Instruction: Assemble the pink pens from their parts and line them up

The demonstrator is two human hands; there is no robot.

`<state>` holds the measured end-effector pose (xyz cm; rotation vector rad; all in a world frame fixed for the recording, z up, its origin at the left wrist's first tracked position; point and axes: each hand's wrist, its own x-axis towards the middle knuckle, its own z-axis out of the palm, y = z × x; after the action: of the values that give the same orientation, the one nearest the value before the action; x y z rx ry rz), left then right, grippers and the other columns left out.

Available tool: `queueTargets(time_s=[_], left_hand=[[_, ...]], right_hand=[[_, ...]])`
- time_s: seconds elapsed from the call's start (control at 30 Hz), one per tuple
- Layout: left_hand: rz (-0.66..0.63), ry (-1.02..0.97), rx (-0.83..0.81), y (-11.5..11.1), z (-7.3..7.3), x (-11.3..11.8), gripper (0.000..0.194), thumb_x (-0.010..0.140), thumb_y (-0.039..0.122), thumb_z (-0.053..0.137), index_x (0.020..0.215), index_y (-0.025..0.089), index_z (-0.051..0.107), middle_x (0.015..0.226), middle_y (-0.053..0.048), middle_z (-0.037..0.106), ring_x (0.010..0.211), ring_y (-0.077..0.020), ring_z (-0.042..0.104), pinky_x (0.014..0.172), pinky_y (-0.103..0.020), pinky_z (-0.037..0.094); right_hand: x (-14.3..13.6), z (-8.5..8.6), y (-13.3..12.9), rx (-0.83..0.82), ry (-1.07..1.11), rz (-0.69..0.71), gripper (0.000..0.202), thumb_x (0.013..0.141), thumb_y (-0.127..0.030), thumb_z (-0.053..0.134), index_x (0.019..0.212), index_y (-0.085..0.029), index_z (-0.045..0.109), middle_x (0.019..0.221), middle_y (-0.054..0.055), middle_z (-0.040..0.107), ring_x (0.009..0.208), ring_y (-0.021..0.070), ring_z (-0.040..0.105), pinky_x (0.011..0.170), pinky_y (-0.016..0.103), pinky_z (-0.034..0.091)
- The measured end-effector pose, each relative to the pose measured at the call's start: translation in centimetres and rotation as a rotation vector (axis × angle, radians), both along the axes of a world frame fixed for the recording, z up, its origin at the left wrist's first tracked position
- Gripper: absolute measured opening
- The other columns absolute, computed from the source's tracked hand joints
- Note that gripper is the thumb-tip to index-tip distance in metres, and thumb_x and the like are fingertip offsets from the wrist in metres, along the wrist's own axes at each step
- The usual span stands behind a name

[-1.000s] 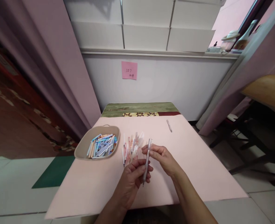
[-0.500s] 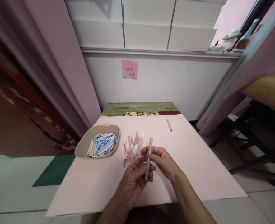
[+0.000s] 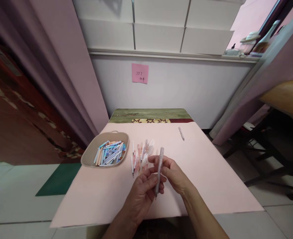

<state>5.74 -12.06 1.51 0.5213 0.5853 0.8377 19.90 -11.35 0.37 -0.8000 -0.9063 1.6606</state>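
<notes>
Between my hands stands a translucent greyish pen [image 3: 159,172], its tip pointing down toward me. My left hand [image 3: 146,187] has its fingers closed round the lower barrel. Higher up, my right hand [image 3: 171,169] pinches the same pen between thumb and fingers. Just beyond my left hand lies a loose pile of pen parts [image 3: 141,154], with clear and pinkish barrels and thin white refills. Another assembled pen [image 3: 181,133] rests alone at the far right of the table.
A beige basket [image 3: 87,156] filled with blue, white and tan pen parts sits on the left of the pink-covered table [image 3: 198,192]. A pink note [image 3: 140,73] sticks to the wall behind. Dark chair legs [image 3: 256,156] stand to the right.
Both hands keep their hold on the pen with hardly any movement. The whole view has shifted slightly; the pile, basket and far pen lie as before.
</notes>
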Motion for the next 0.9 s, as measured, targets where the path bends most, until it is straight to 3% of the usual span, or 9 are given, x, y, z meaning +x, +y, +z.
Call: queueTargets(time_s=[0.1, 0.2, 0.3, 0.4, 0.47, 0.6, 0.77, 0.9], left_hand=[[0.010, 0.010, -0.006, 0.01, -0.10, -0.07, 0.032, 0.070, 0.021, 0.076, 0.100, 0.013, 0.068, 0.077, -0.007, 0.070, 0.059, -0.0102, 0.059, 0.059, -0.022, 0.046], [0.012, 0.012, 0.000, 0.01, -0.27, -0.14, 0.033, 0.070, 0.021, 0.076, 0.101, 0.014, 0.067, 0.077, -0.007, 0.070, 0.060, -0.0108, 0.060, 0.060, -0.023, 0.047], [0.006, 0.007, 0.008, 0.02, -0.41, -0.21, 0.028, 0.071, 0.021, 0.075, 0.097, 0.013, 0.068, 0.076, -0.007, 0.070, 0.059, -0.0106, 0.059, 0.059, -0.023, 0.046], [0.015, 0.004, 0.002, 0.07, -0.52, -0.31, 0.030, 0.071, 0.020, 0.075, 0.099, 0.013, 0.067, 0.078, -0.007, 0.070, 0.059, -0.0108, 0.059, 0.059, -0.023, 0.047], [0.021, 0.004, 0.000, 0.10, -0.58, -0.33, 0.033, 0.071, 0.020, 0.075, 0.102, 0.014, 0.066, 0.079, -0.008, 0.071, 0.060, -0.0113, 0.060, 0.060, -0.023, 0.047], [0.014, 0.006, 0.009, 0.15, -0.67, -0.25, 0.030, 0.071, 0.020, 0.075, 0.099, 0.013, 0.067, 0.077, -0.007, 0.070, 0.060, -0.0111, 0.060, 0.060, -0.023, 0.047], [0.034, 0.009, 0.009, 0.22, -0.66, -0.28, 0.035, 0.069, 0.020, 0.077, 0.102, 0.014, 0.066, 0.077, -0.006, 0.069, 0.060, -0.0108, 0.060, 0.060, -0.023, 0.047], [0.034, 0.017, 0.011, 0.14, -0.65, -0.36, 0.033, 0.069, 0.019, 0.077, 0.100, 0.013, 0.067, 0.075, -0.006, 0.069, 0.060, -0.0106, 0.060, 0.059, -0.022, 0.046]], right_hand=[[-0.09, -0.03, -0.05, 0.009, 0.004, 0.012, 0.044, 0.077, -0.050, 0.066, 0.103, -0.015, 0.068, 0.073, 0.003, 0.062, 0.047, 0.0106, 0.052, 0.040, 0.024, 0.046], [-0.23, -0.02, -0.08, 0.001, 0.025, 0.048, 0.047, 0.073, -0.047, 0.072, 0.107, -0.016, 0.065, 0.059, -0.003, 0.056, 0.040, 0.0093, 0.047, 0.038, 0.024, 0.045], [-0.35, -0.04, -0.08, -0.011, 0.040, 0.029, 0.054, 0.070, -0.048, 0.074, 0.112, -0.017, 0.062, 0.073, 0.002, 0.063, 0.040, 0.0081, 0.047, 0.036, 0.022, 0.043], [-0.39, -0.15, -0.08, -0.002, 0.056, 0.034, 0.049, 0.079, -0.053, 0.063, 0.112, -0.016, 0.063, 0.087, 0.008, 0.066, 0.046, 0.0104, 0.052, 0.039, 0.025, 0.046], [-0.40, -0.23, -0.07, 0.006, 0.049, 0.034, 0.044, 0.080, -0.049, 0.064, 0.108, -0.015, 0.065, 0.086, 0.007, 0.066, 0.045, 0.0105, 0.052, 0.040, 0.026, 0.047], [-0.48, -0.19, -0.04, -0.017, 0.025, -0.003, 0.047, 0.068, -0.042, 0.077, 0.106, -0.017, 0.064, 0.077, 0.002, 0.065, 0.042, 0.0081, 0.048, 0.036, 0.022, 0.044], [-0.65, -0.19, -0.01, -0.014, 0.065, 0.039, 0.043, 0.078, -0.050, 0.067, 0.103, -0.016, 0.067, 0.070, 0.002, 0.062, 0.045, 0.0095, 0.049, 0.040, 0.024, 0.046], [-0.78, -0.41, -0.01, -0.023, 0.044, -0.007, 0.041, 0.069, -0.042, 0.077, 0.100, -0.016, 0.066, 0.075, 0.003, 0.064, 0.043, 0.0079, 0.045, 0.036, 0.023, 0.042]])
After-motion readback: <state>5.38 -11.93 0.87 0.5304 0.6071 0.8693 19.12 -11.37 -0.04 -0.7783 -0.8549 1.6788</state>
